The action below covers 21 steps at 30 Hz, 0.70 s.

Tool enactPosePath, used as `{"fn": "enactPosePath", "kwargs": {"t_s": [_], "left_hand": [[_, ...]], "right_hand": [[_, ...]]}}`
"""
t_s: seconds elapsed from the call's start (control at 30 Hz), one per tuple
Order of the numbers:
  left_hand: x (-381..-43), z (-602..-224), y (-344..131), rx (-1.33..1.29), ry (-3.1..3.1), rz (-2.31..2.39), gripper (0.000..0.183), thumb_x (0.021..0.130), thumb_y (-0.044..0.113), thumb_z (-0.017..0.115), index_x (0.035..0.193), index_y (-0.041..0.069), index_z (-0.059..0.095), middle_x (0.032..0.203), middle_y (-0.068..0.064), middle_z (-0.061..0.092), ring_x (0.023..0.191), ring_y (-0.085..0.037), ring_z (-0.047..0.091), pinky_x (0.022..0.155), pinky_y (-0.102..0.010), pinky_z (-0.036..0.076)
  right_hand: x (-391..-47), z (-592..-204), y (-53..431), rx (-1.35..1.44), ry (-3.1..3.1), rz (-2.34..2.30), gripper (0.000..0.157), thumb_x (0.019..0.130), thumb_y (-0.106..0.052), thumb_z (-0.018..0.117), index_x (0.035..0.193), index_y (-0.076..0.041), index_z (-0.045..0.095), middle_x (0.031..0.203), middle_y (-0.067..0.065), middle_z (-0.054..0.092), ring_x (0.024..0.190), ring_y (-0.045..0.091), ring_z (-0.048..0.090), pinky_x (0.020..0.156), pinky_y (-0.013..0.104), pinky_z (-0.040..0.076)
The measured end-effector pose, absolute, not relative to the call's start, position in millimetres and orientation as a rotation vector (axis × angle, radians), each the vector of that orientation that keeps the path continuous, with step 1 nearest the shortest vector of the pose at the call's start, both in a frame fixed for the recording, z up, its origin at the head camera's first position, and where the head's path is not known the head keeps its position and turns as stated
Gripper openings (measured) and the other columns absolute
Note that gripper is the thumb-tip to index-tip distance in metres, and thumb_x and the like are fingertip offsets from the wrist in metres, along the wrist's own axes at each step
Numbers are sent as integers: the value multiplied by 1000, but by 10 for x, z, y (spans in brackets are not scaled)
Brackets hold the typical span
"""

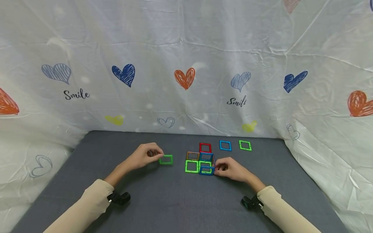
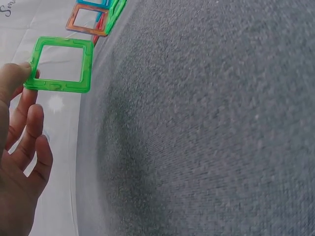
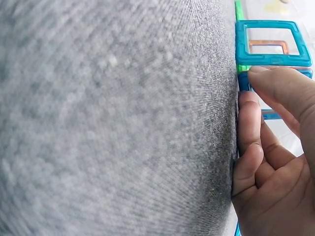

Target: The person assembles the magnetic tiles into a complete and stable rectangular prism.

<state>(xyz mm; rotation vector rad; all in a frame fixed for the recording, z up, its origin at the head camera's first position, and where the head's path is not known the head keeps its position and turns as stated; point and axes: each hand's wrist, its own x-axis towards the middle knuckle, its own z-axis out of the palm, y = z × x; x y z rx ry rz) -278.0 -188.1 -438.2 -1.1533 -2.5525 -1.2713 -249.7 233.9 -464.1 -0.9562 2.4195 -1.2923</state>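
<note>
Sleeves (image 1: 83, 207): head view only. Left fingers (image 2: 34, 120) pinch green frame (image 2: 59, 86).

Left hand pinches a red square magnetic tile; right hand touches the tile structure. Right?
Colour's wrong: the left hand pinches a green square magnetic tile, clearest in the left wrist view. The right hand does touch the tile structure.

Soft light, faint shadows on grey tabletop (image 1: 175, 207), pale glare on backdrop (image 1: 157, 55), right wrist view blurred
</note>
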Motion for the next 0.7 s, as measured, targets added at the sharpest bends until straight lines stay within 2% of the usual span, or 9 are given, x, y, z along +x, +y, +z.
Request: {"fn": "enactPosePath", "kwargs": {"t_s": [0.47, 0.7], "left_hand": [[-2745, -4428, -1716, -1256, -2571, -1278, 8, 98, 18, 72, 103, 15, 78, 91, 9, 63, 74, -12, 59, 66, -31, 52], [-2708, -4441, -1570, -1341, -2553, -1260, 9, 98, 16, 72, 102, 11, 78, 89, 10, 62, 69, -10, 57, 64, -30, 52]], "right_hand": [[-2486, -4624, 2330, -951, 2425, -1291, 6, 94, -7, 75, 100, -7, 73, 81, 2, 64, 71, 16, 57, 63, 26, 47], [-2484, -4646, 2342, -943, 2425, -1299, 6, 94, -7, 75, 100, -8, 73, 81, 2, 64, 71, 16, 57, 63, 26, 47]]}}
